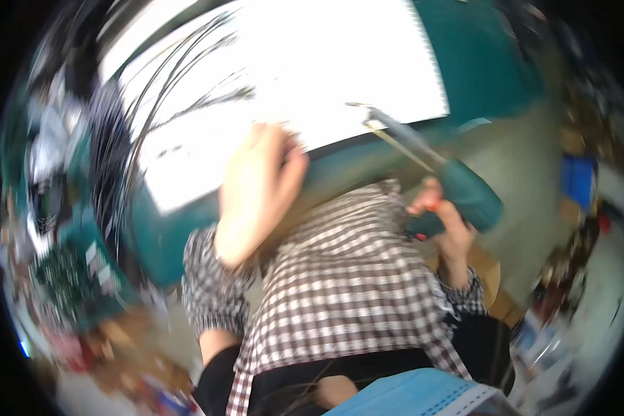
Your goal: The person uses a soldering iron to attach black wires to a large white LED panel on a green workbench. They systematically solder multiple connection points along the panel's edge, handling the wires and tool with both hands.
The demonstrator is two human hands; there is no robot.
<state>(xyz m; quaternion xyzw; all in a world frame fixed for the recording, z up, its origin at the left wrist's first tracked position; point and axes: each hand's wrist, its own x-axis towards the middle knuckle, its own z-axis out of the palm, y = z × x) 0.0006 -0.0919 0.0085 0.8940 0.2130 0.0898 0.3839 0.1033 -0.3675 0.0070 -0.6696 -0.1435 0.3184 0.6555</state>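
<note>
My right hand [454, 232] is wrapped round the handle of a green soldering gun [471, 194]. Its grey metal barrel and a thin feed tube point up and left, with the tip over the near edge of a bright white sheet or board [353, 62]. My left hand [256, 180] rests palm down at the near edge of that white surface, fingers stretched forward and thumb set apart. Motion blurs its fingertips, and small dark bits show beside them. Several thin black wires [166, 83] lie across the white surface, left of this hand.
The white surface lies on a green table [482, 69]. A thick bundle of dark wires [109, 152] hangs over the left side. Below it, at left, sits a pile of small green parts [62, 277]. A blue box [578, 182] and cartons stand at far right.
</note>
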